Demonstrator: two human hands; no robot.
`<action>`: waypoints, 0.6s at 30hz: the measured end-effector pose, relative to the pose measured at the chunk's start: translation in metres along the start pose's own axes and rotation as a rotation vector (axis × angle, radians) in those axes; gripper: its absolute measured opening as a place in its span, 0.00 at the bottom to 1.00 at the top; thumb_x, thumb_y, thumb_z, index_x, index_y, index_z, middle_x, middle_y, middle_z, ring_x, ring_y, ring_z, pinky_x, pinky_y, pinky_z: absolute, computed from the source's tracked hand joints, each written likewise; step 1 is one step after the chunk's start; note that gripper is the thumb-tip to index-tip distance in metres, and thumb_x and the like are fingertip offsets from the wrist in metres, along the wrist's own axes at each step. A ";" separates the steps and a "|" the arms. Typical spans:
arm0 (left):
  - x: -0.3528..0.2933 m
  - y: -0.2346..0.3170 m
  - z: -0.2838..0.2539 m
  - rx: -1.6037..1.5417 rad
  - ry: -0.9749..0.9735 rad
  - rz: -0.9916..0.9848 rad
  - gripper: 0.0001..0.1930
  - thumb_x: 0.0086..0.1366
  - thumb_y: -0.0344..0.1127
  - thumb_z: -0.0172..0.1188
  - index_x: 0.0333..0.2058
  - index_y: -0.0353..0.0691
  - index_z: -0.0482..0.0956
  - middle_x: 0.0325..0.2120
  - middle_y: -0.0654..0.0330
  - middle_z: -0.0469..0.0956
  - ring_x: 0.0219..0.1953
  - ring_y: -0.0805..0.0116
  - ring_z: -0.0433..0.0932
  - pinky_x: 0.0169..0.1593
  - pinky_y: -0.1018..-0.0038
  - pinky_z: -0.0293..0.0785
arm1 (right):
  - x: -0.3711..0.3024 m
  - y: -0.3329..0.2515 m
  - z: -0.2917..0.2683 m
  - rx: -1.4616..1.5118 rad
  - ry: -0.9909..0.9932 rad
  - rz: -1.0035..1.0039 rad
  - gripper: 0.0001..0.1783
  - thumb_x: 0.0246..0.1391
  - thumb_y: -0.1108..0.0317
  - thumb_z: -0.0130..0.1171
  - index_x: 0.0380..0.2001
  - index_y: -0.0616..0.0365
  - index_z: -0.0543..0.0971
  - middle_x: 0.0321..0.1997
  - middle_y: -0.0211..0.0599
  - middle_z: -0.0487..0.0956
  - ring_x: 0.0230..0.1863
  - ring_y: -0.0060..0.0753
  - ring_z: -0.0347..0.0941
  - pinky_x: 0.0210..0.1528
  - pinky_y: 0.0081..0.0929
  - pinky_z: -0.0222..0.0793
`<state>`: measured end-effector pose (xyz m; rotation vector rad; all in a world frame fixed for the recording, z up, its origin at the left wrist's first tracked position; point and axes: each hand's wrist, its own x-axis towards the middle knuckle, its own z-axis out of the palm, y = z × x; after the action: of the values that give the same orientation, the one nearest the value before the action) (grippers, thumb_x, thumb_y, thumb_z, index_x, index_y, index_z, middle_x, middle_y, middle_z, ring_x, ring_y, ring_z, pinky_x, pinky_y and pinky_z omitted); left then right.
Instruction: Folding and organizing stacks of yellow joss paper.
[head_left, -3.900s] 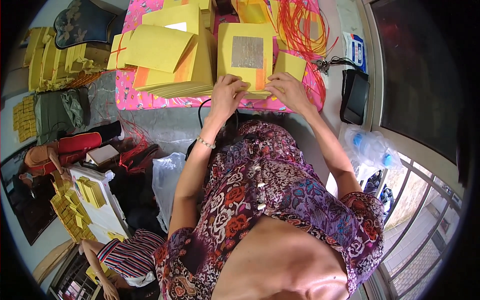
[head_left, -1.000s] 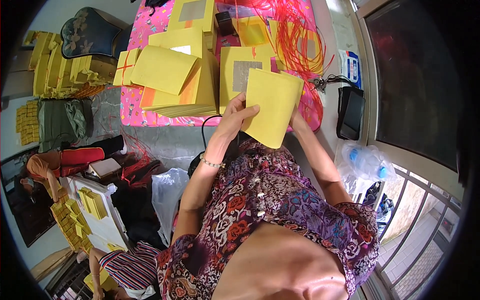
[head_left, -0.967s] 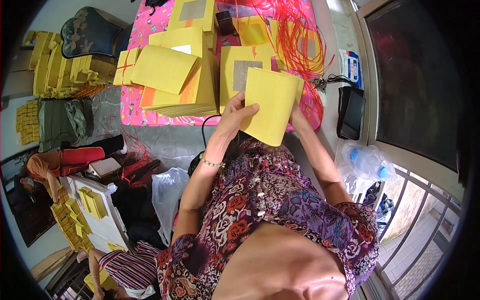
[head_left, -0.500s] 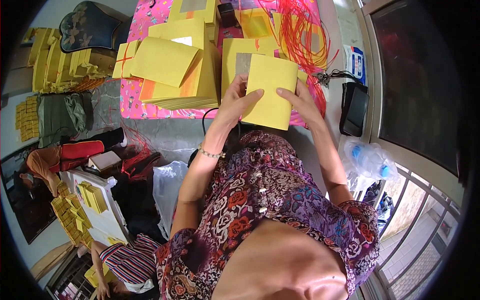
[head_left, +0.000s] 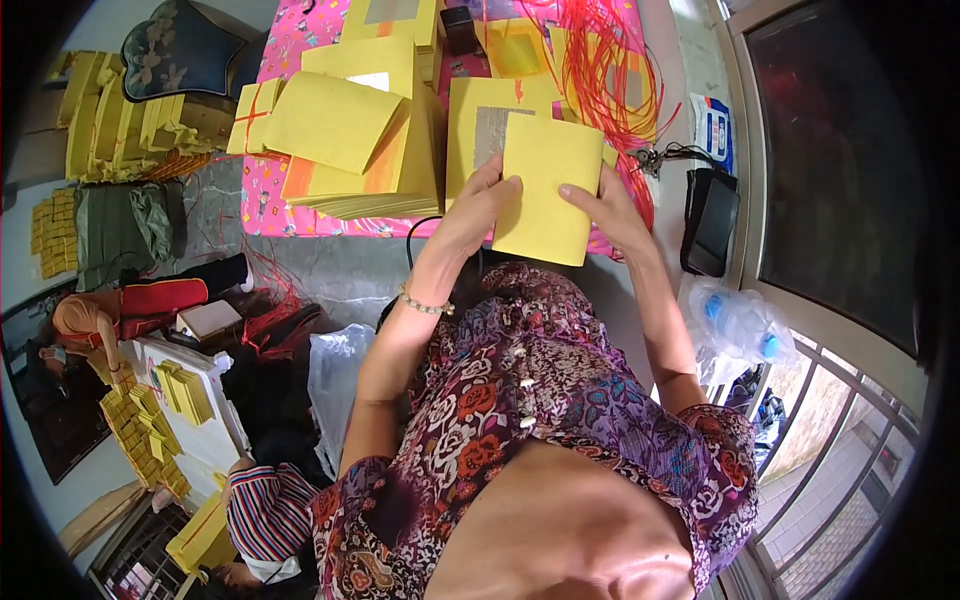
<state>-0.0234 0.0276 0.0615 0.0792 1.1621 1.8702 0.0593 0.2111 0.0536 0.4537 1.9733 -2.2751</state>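
At the centre of the frame, the left hand (head_left: 472, 215) pinches the left edge of a yellow paper (head_left: 545, 205), thumb in front; the right hand (head_left: 618, 218) grips its right edge likewise. Light, matched thumb pressure should keep it square and uncreased. The paper covers part of a silver patch (head_left: 489, 138); the fingers behind and any inner layers cannot be made out.

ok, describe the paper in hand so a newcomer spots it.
Find the pink patterned table up top. Over its near edge, the left hand and right hand hold a yellow paper between them. Unlike the plain sheet on the stack leftward, it's clasped at both sides.
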 end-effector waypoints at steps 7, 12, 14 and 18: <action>-0.008 -0.011 0.016 0.223 0.056 0.354 0.20 0.67 0.28 0.46 0.57 0.32 0.61 0.48 0.59 0.71 0.50 0.75 0.68 0.53 0.77 0.64 | -0.006 -0.006 -0.002 -0.062 -0.075 -0.119 0.37 0.49 0.73 0.62 0.60 0.64 0.56 0.55 0.38 0.69 0.55 0.28 0.66 0.56 0.28 0.64; -0.013 -0.012 0.023 0.223 0.083 0.431 0.18 0.67 0.28 0.46 0.55 0.32 0.61 0.48 0.59 0.71 0.50 0.75 0.68 0.54 0.77 0.64 | -0.010 -0.014 -0.001 -0.077 -0.084 -0.142 0.37 0.49 0.74 0.62 0.60 0.63 0.56 0.55 0.38 0.69 0.55 0.28 0.67 0.56 0.27 0.65; -0.014 -0.011 0.024 0.213 0.095 0.449 0.18 0.67 0.28 0.46 0.55 0.32 0.62 0.47 0.59 0.71 0.50 0.75 0.68 0.54 0.77 0.64 | -0.011 -0.014 -0.002 -0.067 -0.085 -0.134 0.37 0.50 0.73 0.63 0.60 0.63 0.56 0.54 0.38 0.69 0.55 0.28 0.67 0.56 0.27 0.65; -0.015 -0.010 0.024 0.259 0.091 0.447 0.17 0.67 0.28 0.46 0.54 0.32 0.62 0.46 0.59 0.71 0.48 0.75 0.69 0.52 0.77 0.65 | -0.014 -0.015 0.000 -0.099 -0.082 -0.147 0.36 0.50 0.73 0.62 0.60 0.63 0.56 0.55 0.38 0.69 0.55 0.28 0.67 0.55 0.28 0.65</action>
<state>0.0028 0.0346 0.0728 0.4342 1.5417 2.1095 0.0682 0.2121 0.0719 0.2088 2.1307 -2.2252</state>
